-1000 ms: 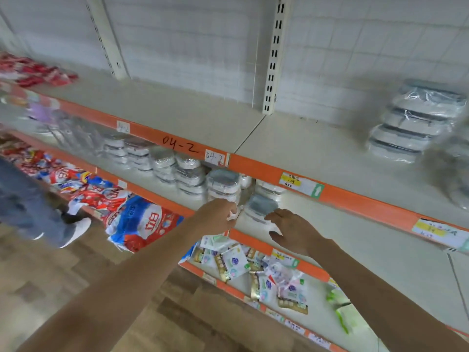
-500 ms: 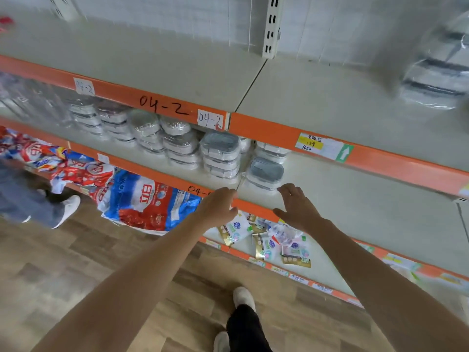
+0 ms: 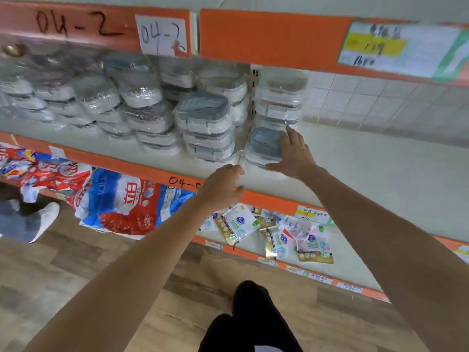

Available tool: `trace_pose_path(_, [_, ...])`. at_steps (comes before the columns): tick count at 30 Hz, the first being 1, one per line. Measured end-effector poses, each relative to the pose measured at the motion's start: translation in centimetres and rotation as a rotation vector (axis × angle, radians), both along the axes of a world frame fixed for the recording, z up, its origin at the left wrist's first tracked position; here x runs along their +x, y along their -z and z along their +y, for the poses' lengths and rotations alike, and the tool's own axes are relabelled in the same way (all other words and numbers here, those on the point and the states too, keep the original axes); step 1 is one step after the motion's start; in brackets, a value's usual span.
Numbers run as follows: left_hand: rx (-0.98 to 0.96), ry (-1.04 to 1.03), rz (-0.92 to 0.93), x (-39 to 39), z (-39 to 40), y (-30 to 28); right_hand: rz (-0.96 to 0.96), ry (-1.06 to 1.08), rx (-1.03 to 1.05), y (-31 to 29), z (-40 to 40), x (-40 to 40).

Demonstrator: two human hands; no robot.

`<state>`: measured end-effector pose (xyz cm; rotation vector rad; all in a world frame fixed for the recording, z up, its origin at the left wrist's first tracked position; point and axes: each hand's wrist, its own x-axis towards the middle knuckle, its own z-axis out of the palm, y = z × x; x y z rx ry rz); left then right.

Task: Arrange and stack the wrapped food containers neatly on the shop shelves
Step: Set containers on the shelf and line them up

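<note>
Stacks of plastic-wrapped white food boxes with grey lids sit in rows on the cream middle shelf with the orange front edge. One single wrapped grey-lidded box lies flat on the shelf at the right end of the rows, just beside the stack of three. A taller stack of clear wrapped boxes stands right behind it, near the white tiled wall.

The right hand rests on the right side of the single box, fingers spread wide and flat against it, thumb along its near edge. The left hand hangs over the orange shelf edge, just in front of the box, fingers curled loosely; you cannot tell if it pinches anything.

Below, the lower shelf holds small gold and white packets and big red and blue bags. The floor is brown wood.
</note>
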<state>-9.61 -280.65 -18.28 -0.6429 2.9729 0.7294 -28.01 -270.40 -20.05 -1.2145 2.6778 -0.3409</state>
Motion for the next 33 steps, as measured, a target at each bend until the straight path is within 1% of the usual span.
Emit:
trace_pose_path(2, [-0.020, 0.017, 0.003, -0.8, -0.2, 0.8, 0.002, 0.024, -0.004, 0.5, -0.7, -0.7])
trace_pose_path(5, [-0.079, 0.041, 0.017, -1.9, -0.5, 1.2, 0.024, 0.056, -0.066, 0.9, -0.6, -0.5])
trace_pose_path(9, [-0.196, 0.039, 0.023, -4.4, -0.5, 1.3, 0.026, 0.095, -0.156, 1.6, 2.3, 0.4])
trace_pose_path(13, [-0.147, 0.075, 0.048, -7.9, 0.6, 2.0, -0.006, 0.210, -0.231, 2.4, 7.0, 0.1])
trace_pose_path(15, [-0.143, 0.131, -0.040, -9.7, 0.9, 2.6, -0.021, 0.277, -0.232, 2.9, 9.4, -0.1])
trace_pose_path(19, [-0.280, 0.270, -0.379, -12.5, 1.2, 3.5, -0.056, 0.344, -0.186, 3.9, 13.4, 0.0])
trace_pose_path(21, [-0.343, 0.301, -0.440, -13.0, 1.5, 3.8, -0.074, 0.359, -0.155, 4.0, 14.3, 0.2])
trace_pose_path(23, [-0.404, 0.321, -0.448, -13.0, 1.9, 3.8, -0.086, 0.364, -0.137, 4.0, 14.5, 0.6])
trace_pose_path(27, [-0.534, 0.401, -0.404, -12.5, 2.5, 3.2, -0.104, 0.343, -0.118, 3.2, 14.5, 1.8])
trace_pose_path(30, [-0.537, 0.387, -0.364, -10.4, 2.7, 2.3, -0.140, 0.345, -0.054, 2.3, 15.3, 3.1])
trace_pose_path(33, [-0.540, 0.361, -0.278, -7.9, 2.8, 0.7, -0.161, 0.311, 0.010, 0.7, 16.3, 4.4])
